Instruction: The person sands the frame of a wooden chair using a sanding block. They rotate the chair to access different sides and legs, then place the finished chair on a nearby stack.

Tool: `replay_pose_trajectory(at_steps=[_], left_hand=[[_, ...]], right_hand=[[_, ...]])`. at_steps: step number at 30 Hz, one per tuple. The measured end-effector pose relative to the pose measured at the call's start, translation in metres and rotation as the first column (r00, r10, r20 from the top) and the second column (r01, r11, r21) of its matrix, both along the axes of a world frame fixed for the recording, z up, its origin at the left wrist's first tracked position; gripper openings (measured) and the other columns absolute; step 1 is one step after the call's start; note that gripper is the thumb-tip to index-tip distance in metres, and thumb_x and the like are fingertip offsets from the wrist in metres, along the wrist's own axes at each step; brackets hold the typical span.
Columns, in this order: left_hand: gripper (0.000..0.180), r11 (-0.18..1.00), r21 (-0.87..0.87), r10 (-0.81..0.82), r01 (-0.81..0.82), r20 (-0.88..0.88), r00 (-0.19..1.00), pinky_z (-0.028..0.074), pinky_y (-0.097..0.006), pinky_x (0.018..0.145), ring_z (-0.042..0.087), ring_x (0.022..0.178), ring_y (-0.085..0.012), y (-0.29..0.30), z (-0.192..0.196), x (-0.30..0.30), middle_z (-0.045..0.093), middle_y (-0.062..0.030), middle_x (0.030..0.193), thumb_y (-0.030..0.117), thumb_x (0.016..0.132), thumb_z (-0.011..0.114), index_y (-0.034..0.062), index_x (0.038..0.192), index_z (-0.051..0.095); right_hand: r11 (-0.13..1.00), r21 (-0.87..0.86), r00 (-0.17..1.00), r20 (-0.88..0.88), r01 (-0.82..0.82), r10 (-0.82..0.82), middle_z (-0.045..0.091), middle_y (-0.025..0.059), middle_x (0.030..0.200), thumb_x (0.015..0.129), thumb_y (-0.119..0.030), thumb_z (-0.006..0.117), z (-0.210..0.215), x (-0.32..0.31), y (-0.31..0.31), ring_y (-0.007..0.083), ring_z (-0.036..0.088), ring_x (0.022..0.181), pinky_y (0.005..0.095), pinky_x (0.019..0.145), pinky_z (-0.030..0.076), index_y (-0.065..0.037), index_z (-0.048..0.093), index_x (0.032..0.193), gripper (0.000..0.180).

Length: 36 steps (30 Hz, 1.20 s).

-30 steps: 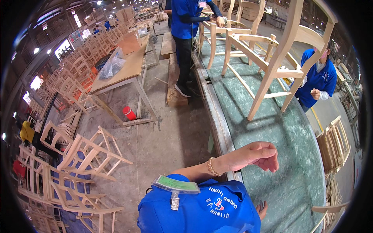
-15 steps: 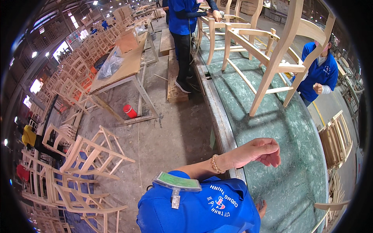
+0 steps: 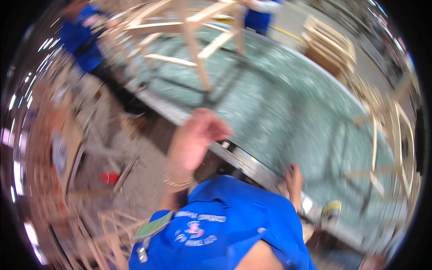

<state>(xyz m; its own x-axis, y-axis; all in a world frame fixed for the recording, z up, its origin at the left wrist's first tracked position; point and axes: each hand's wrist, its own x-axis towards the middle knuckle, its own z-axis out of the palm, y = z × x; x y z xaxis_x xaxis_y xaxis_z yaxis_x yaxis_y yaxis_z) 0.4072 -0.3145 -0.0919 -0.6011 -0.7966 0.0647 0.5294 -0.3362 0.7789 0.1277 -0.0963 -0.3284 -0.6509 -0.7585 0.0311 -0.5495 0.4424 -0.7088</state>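
Observation:
My left hand [image 3: 200,135], a bracelet of beads at its wrist, hovers near the edge of a long green-topped table [image 3: 270,117]. Its fingers are loosely bent and blurred, and nothing shows in them. Lower and to the right, my right hand [image 3: 294,184] is over the table's near edge, fingers drawn together around a small dark thing that I cannot make out. On the tabletop beyond my left hand stands a bare wooden chair [image 3: 193,51]. A yellow-rimmed round object [image 3: 332,208] lies by the near edge, right of my right hand.
Another wooden chair frame [image 3: 375,173] is at the table's right end. Stacked wooden parts [image 3: 328,45] stand beyond the table. A person in blue [image 3: 83,42] is at the upper left, another [image 3: 258,18] across the table. A red container [image 3: 109,177] is on the floor left.
The view has swung to the right, so the chair and co-workers now sit farther left and more of the table's right end shows. Both hands appear farther up the picture; everything is blurred.

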Motion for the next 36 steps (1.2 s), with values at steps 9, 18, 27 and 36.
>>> replay_pose_trajectory(at_steps=[9, 18, 27, 36], left_hand=[[0.019, 0.958, 0.046, -0.278, 0.282, -0.086, 0.957, 0.047, -0.040, 0.089, 0.055, 0.101, -0.0219, 0.010, -0.014, -0.032, 0.056, -0.0051, 0.103, 0.025, 0.098, 0.048, 0.0083, 0.106, 0.053], [0.012, 0.896, 0.114, -0.426, 0.429, -0.054, 0.903, 0.044, -0.041, 0.090, 0.052, 0.099, -0.0206, 0.026, -0.002, -0.065, 0.053, -0.0042, 0.101, 0.018, 0.096, 0.052, 0.0085, 0.103, 0.051], [0.012, 0.917, 0.123, -0.378, 0.379, -0.033, 0.925, 0.043, -0.040, 0.089, 0.051, 0.098, -0.0210, 0.016, -0.004, -0.057, 0.051, -0.0040, 0.098, 0.020, 0.097, 0.050, 0.0090, 0.102, 0.048], [0.017, 0.934, 0.170, -0.311, 0.314, -0.044, 0.949, 0.044, -0.040, 0.087, 0.051, 0.097, -0.0208, 0.017, -0.014, -0.052, 0.051, -0.0035, 0.099, 0.021, 0.096, 0.053, 0.0090, 0.106, 0.049]], right_hand=[[0.998, -0.010, 0.997, 0.045, 0.064, -0.063, 0.065, 0.0159, 0.089, 0.083, -0.013, 0.058, -0.011, -0.006, 0.062, 0.0353, 0.063, 0.085, 0.0438, 0.069, 0.049, -0.008, 0.056, 0.096, 0.014], [0.919, -0.196, 0.929, -0.219, -0.343, 0.300, 0.056, 0.0092, 0.096, 0.074, -0.021, 0.071, -0.062, 0.052, 0.005, 0.0278, 0.055, 0.096, 0.0392, 0.082, 0.043, -0.010, 0.055, 0.100, 0.033], [0.885, -0.186, 0.870, -0.350, -0.427, 0.346, 0.051, 0.0080, 0.105, 0.070, -0.030, 0.074, -0.069, 0.053, -0.001, 0.0253, 0.047, 0.107, 0.0385, 0.091, 0.035, -0.011, 0.054, 0.106, 0.045], [0.947, -0.319, 0.981, -0.192, -0.046, -0.017, 0.059, 0.0148, 0.102, 0.072, -0.006, 0.065, -0.061, 0.042, 0.043, 0.0331, 0.058, 0.097, 0.0419, 0.081, 0.048, -0.007, 0.061, 0.103, 0.032]])
